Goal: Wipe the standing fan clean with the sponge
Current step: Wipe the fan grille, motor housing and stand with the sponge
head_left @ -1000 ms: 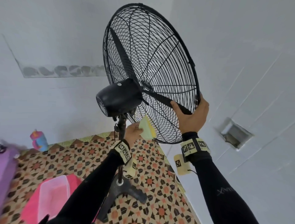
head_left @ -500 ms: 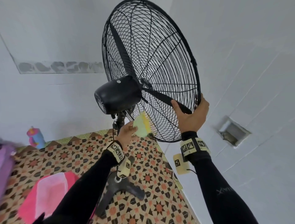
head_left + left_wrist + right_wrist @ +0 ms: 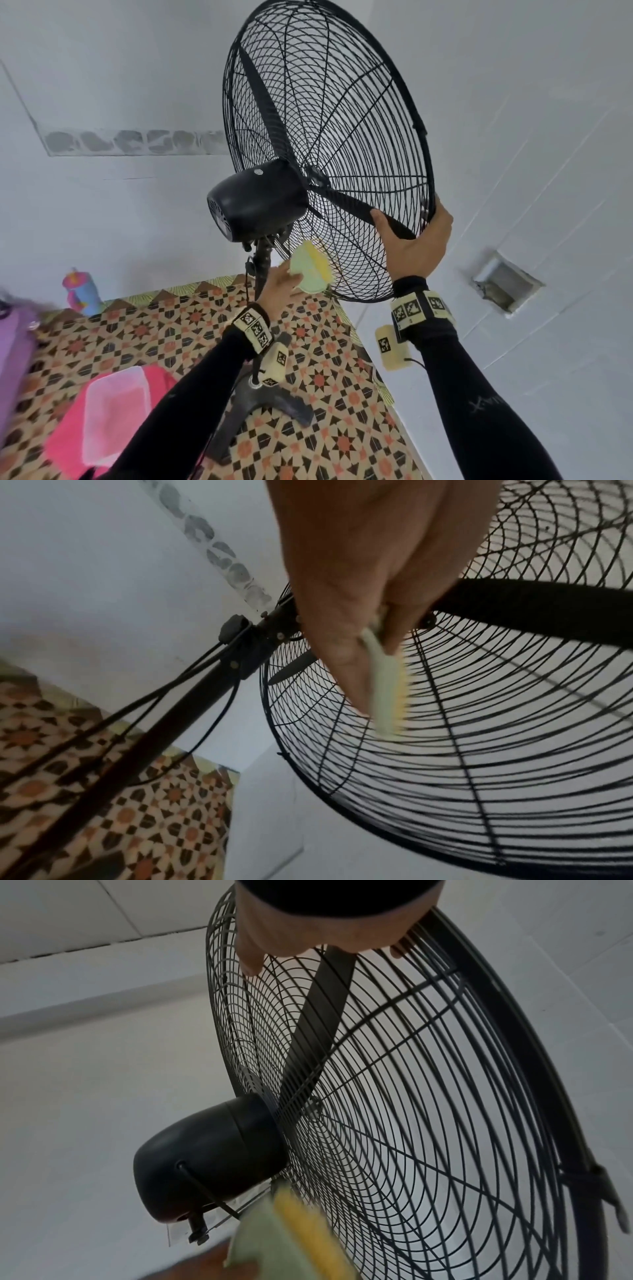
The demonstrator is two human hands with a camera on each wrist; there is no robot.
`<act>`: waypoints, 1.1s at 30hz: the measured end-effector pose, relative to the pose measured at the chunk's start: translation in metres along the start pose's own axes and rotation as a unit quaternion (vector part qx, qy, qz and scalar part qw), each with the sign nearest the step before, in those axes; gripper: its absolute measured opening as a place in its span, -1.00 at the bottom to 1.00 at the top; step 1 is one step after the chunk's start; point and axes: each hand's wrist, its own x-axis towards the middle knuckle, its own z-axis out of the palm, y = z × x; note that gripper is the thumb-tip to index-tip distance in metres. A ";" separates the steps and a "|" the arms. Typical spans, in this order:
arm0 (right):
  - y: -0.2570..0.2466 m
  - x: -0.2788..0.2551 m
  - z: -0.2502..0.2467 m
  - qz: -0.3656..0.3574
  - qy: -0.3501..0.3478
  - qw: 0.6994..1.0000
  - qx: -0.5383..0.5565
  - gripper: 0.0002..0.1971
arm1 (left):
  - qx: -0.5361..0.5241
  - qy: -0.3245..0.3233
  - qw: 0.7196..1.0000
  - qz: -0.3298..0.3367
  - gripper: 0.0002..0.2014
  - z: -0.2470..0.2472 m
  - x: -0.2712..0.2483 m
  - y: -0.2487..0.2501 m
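Black wire cage of the standing fan [image 3: 329, 147], tilted back on its pole: the right hand [image 3: 416, 251] curls over the lower rim, thumb on the back wires. The left hand [image 3: 279, 287] pinches a green-and-yellow sponge [image 3: 310, 269] against the rear cage just below the motor housing [image 3: 257, 202]. Wiping looks mid-way at best; housing, pole and base [image 3: 270, 407] seemingly remain.

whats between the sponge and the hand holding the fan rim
Only the lower wire grille of the fan cage spans from the sponge in the left hand to the right hand on the rim; the head view shows it.
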 end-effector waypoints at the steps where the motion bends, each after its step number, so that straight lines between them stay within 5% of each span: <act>1: 0.000 -0.002 -0.001 0.002 0.003 1.000 0.001 -0.02 | 0.034 0.065 0.997 0.001 -0.49 -0.005 0.007 -0.005; 3: 0.001 -0.005 -0.004 0.002 0.005 1.000 -0.002 -0.03 | 0.120 0.123 0.985 -0.012 -0.49 -0.003 0.015 -0.012; 7: 0.000 -0.003 -0.006 0.002 -0.003 1.000 -0.005 -0.03 | 0.173 0.032 0.984 0.008 -0.46 0.034 0.006 -0.022; 10: 0.000 0.000 -0.005 0.006 -0.003 1.000 -0.005 -0.03 | 0.060 -0.038 0.997 -0.011 -0.42 0.024 -0.010 -0.025; 15: -0.003 -0.008 -0.002 0.008 0.003 1.000 0.001 -0.04 | 0.059 0.096 0.994 0.000 -0.47 0.010 0.011 -0.023; 17: -0.004 -0.009 -0.004 0.014 0.000 1.000 0.001 -0.03 | 0.103 0.100 0.989 -0.024 -0.46 0.029 0.014 -0.024; 23: -0.002 -0.007 -0.006 0.021 0.003 1.000 0.006 -0.01 | 0.062 -0.076 0.994 0.038 -0.45 0.024 -0.014 -0.042; 28: -0.006 -0.008 -0.003 0.017 0.001 1.000 0.010 -0.03 | 0.082 0.063 0.994 -0.019 -0.41 0.021 0.004 -0.035; 33: 0.000 -0.005 -0.009 0.025 -0.001 1.000 0.011 -0.02 | 0.046 -0.061 0.997 -0.022 -0.41 0.026 -0.008 -0.049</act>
